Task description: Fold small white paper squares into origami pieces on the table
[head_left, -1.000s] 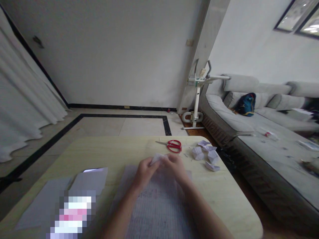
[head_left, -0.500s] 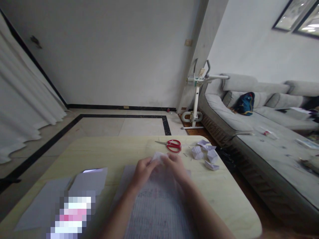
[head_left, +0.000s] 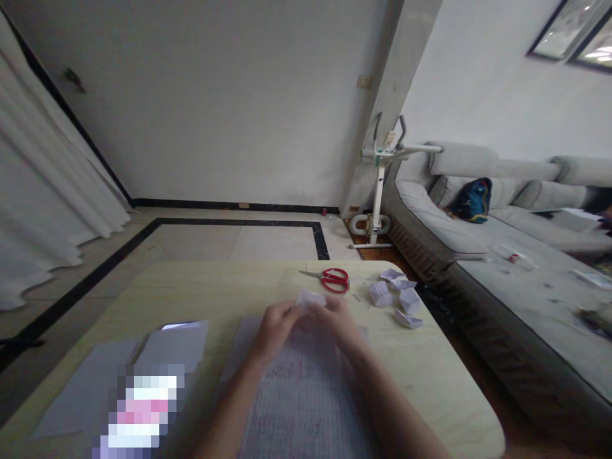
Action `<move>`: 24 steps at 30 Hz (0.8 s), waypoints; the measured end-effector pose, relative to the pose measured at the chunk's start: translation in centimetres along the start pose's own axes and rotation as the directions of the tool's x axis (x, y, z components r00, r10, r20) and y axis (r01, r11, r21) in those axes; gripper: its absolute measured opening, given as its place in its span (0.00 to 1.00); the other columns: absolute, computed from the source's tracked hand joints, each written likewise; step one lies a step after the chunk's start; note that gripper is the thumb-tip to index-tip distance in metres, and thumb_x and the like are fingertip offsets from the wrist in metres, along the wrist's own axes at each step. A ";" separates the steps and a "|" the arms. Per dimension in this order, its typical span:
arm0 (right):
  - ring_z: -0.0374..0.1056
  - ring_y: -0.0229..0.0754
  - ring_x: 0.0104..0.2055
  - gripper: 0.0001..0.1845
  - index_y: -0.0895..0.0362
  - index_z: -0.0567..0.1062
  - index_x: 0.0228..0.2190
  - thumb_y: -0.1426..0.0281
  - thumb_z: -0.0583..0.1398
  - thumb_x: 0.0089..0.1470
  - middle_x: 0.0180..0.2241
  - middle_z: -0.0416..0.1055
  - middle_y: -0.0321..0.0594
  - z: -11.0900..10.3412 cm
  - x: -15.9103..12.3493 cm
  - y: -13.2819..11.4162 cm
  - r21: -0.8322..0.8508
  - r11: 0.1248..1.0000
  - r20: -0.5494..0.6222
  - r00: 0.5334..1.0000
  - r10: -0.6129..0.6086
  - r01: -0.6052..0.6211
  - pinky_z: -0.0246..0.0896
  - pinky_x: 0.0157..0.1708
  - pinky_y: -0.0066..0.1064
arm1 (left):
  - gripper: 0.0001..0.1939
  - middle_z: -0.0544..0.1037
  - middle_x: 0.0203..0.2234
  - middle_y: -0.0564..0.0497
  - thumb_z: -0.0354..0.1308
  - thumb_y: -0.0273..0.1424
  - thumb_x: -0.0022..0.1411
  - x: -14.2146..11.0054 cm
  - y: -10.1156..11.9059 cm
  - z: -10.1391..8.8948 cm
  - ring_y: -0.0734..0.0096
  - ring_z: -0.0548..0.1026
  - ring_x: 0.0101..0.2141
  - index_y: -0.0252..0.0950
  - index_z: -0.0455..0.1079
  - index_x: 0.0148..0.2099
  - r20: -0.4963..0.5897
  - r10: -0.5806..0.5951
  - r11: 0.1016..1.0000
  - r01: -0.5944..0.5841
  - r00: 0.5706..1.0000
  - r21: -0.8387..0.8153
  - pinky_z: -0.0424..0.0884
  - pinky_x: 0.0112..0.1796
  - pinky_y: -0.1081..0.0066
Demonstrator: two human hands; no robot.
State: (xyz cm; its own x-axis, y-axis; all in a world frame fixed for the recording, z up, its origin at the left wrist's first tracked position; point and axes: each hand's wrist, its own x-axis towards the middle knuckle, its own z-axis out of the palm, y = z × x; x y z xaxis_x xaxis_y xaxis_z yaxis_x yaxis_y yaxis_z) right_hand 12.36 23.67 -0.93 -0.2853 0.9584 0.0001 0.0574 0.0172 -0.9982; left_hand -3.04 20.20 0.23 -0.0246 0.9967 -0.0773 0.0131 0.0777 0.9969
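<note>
Between my two hands is a small piece of folded white paper [head_left: 310, 298], pinched from both sides. My left hand [head_left: 280, 324] grips its left edge, fingers closed. On the other edge, my right hand [head_left: 336, 319] is closed too, thumb toward the middle. Fingers cover much of the paper, so its full shape is hidden. Below the hands lies a large sheet with lines and handwriting [head_left: 306, 401]. Just beyond my right hand rest red-handled scissors [head_left: 335, 280], blades pointing left. Several folded paper pieces [head_left: 381, 294] sit to the right.
Blank white sheets [head_left: 90, 376] and a pixelated phone-like screen [head_left: 141, 408] lie on the left of the pale wooden table [head_left: 215, 287]. Small paper scraps are near the scissors. Past the table's right edge stand a grey sofa [head_left: 507, 306] and a white exercise machine [head_left: 377, 191].
Both hands still hold the folded paper, with slight finger movement around it. More of its white top shows on the right. The whole view has shifted slightly.
</note>
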 end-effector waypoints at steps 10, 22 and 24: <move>0.64 0.38 0.21 0.12 0.58 0.74 0.23 0.61 0.62 0.48 0.20 0.70 0.36 0.3 0.3 0.8 0.007 0.999 -0.081 0.996 0.040 -0.039 0.56 0.21 0.26 | 0.18 0.79 0.22 0.49 0.59 0.43 0.58 0.2 -0.7 0.0 0.67 0.75 0.25 0.32 0.77 0.30 0.066 0.031 0.999 -0.030 0.997 -0.017 0.68 0.27 0.73; 0.56 0.35 0.20 0.23 0.59 0.71 0.21 0.52 0.58 0.53 0.18 0.62 0.33 0.0 0.0 -0.1 -0.009 0.999 -0.062 0.997 0.035 -0.036 0.47 0.21 0.25 | 0.16 0.78 0.20 0.50 0.60 0.40 0.57 0.2 -0.4 -0.2 0.68 0.74 0.23 0.32 0.76 0.28 -0.080 0.048 0.999 -0.048 0.996 -0.007 0.67 0.27 0.73; 0.54 0.34 0.20 0.25 0.58 0.70 0.21 0.49 0.58 0.53 0.17 0.60 0.32 -0.1 -0.1 0.0 0.005 0.998 -0.042 0.997 0.058 -0.058 0.45 0.20 0.25 | 0.16 0.77 0.19 0.50 0.60 0.40 0.57 0.2 -0.4 -0.3 0.69 0.73 0.23 0.32 0.75 0.26 -0.121 0.069 0.998 -0.067 0.990 0.020 0.66 0.27 0.74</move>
State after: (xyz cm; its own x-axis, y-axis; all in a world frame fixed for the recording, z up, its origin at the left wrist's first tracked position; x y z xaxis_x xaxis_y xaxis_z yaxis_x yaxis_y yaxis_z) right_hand 12.44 23.63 -0.95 -0.2408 0.9690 -0.0555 0.0686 -0.0400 -0.9968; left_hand -3.33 20.37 -0.18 -0.1446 0.9895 -0.0063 0.0347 0.0114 0.9993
